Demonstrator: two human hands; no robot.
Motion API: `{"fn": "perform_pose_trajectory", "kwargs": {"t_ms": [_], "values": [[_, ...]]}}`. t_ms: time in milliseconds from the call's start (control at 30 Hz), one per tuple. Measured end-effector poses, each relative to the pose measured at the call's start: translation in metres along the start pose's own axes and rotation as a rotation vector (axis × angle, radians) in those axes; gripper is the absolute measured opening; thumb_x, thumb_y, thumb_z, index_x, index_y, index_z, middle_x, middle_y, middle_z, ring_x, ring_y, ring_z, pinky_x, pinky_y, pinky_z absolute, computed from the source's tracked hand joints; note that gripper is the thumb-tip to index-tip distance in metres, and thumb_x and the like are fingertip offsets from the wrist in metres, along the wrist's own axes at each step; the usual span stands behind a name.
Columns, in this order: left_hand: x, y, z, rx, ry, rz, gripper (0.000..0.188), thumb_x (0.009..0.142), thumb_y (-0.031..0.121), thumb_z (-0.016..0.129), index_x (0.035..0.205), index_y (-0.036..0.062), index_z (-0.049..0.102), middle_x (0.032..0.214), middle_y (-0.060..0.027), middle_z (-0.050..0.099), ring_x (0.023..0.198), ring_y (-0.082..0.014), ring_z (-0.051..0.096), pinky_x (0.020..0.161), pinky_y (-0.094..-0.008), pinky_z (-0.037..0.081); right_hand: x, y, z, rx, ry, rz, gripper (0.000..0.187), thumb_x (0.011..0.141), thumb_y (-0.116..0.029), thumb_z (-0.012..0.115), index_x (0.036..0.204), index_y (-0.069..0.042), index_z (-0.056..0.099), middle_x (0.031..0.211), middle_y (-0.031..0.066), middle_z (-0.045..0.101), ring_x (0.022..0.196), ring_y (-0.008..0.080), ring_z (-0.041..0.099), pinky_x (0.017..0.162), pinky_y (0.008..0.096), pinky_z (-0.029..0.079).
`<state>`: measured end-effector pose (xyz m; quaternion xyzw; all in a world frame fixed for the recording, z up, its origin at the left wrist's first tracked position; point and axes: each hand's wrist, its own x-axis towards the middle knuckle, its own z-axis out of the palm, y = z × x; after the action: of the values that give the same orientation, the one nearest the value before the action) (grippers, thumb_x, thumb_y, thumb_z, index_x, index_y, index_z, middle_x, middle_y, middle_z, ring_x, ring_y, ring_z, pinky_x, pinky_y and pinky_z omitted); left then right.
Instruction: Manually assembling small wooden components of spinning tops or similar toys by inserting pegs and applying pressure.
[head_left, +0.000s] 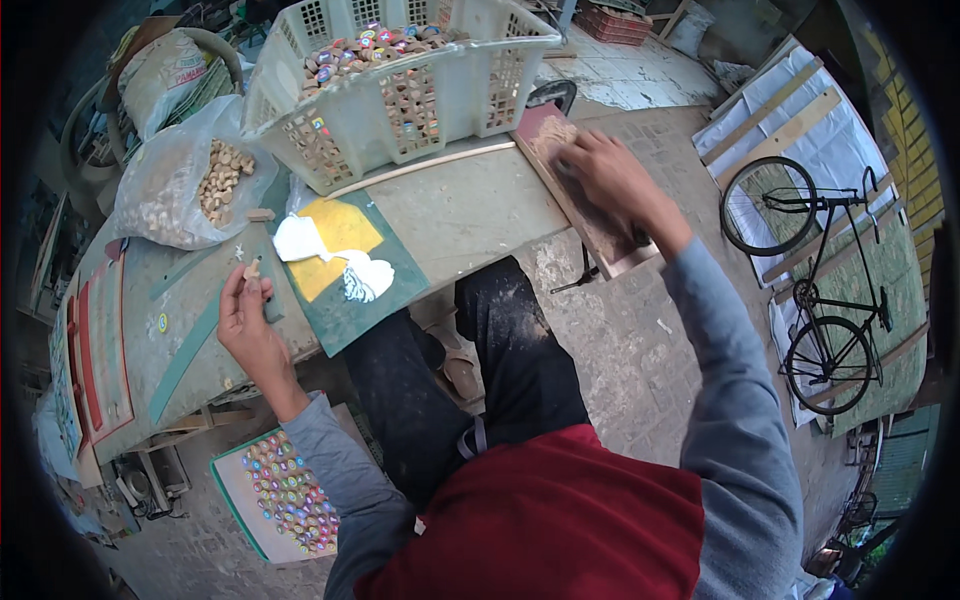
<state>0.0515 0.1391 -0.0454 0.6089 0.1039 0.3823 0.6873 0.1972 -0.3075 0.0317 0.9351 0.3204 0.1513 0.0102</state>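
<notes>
A small pale wooden piece (252, 271) is pinched between the thumb and fingers of my left hand (258, 330), above the table's left part. My right hand (612, 182) is over a narrow wood-edged board (590, 225) with a reddish face, jutting past the table's front edge. Its fingers are curled and pressed down; whatever they hold is hidden under them. Pale sawdust (552, 134) lies on the board's far end. Between my hands, a green sheet (350, 322) bears a yellow sheet (350, 222) and crumpled white plastic (300, 240).
A pale plastic crate (360, 160) of printed wooden discs stands at the back of the table. Beside it, a clear bag (160, 195) holds small wooden pieces. Lower left, a tray (228, 480) carries rows of colourful discs. A black bicycle (815, 290) is off to the right.
</notes>
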Motion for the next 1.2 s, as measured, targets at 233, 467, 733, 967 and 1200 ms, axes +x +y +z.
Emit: {"fn": "perform_pose_trajectory", "kwargs": {"t_ms": [233, 467, 733, 967, 1200], "values": [[0.005, -0.005, -0.004, 0.005, 0.025, 0.031, 0.028, 0.093, 0.003, 0.059, 0.120, -0.0072, 0.060, 0.103, -0.0090, 0.065, 0.086, -0.0117, 0.061, 0.078, -0.0244, 0.049, 0.000, -0.001, 0.005, 0.084, -0.038, 0.019, 0.025, 0.089, -0.012, 0.053, 0.111, -0.008, 0.065, 0.106, 0.0125, 0.060, 0.106, 0.0295, 0.055, 0.092, 0.0406, 0.044], [-0.005, 0.006, -0.003, 0.068, -0.041, 0.042, 0.028, 0.092, 0.002, 0.059, 0.119, -0.0057, 0.061, 0.099, -0.0071, 0.064, 0.085, -0.0107, 0.061, 0.078, -0.0247, 0.050, -0.030, -0.013, -0.014, 0.066, -0.130, 0.054, 0.022, 0.088, -0.012, 0.056, 0.108, -0.009, 0.065, 0.104, 0.0123, 0.061, 0.105, 0.0316, 0.056, 0.090, 0.0420, 0.044], [-0.003, 0.004, 0.000, 0.068, -0.150, 0.049, 0.029, 0.090, 0.001, 0.062, 0.119, -0.0059, 0.062, 0.099, -0.0068, 0.064, 0.082, -0.0085, 0.059, 0.076, -0.0229, 0.050, 0.019, 0.013, 0.013, 0.126, 0.018, -0.014, 0.022, 0.090, -0.014, 0.056, 0.107, -0.004, 0.065, 0.102, 0.0157, 0.060, 0.102, 0.0346, 0.056, 0.090, 0.0418, 0.044], [-0.010, 0.012, 0.004, 0.070, -0.205, 0.123, 0.028, 0.087, -0.001, 0.064, 0.115, -0.0043, 0.064, 0.101, -0.0087, 0.066, 0.083, -0.0077, 0.060, 0.076, -0.0223, 0.049, -0.055, -0.013, -0.054, 0.208, -0.221, -0.011, 0.027, 0.083, -0.016, 0.060, 0.105, -0.002, 0.064, 0.093, 0.0147, 0.059, 0.089, 0.0303, 0.059, 0.082, 0.0366, 0.044], [-0.020, 0.022, 0.014, 0.412, -0.540, 0.360, 0.025, 0.082, -0.002, 0.066, 0.107, 0.0012, 0.070, 0.100, -0.0066, 0.068, 0.084, -0.0102, 0.062, 0.076, -0.0230, 0.048, -0.098, -0.094, -0.024, 1.229, 0.319, 0.165, 0.031, 0.082, -0.011, 0.062, 0.110, 0.002, 0.062, 0.099, 0.0031, 0.059, 0.089, 0.0119, 0.054, 0.080, 0.0250, 0.042]]}}
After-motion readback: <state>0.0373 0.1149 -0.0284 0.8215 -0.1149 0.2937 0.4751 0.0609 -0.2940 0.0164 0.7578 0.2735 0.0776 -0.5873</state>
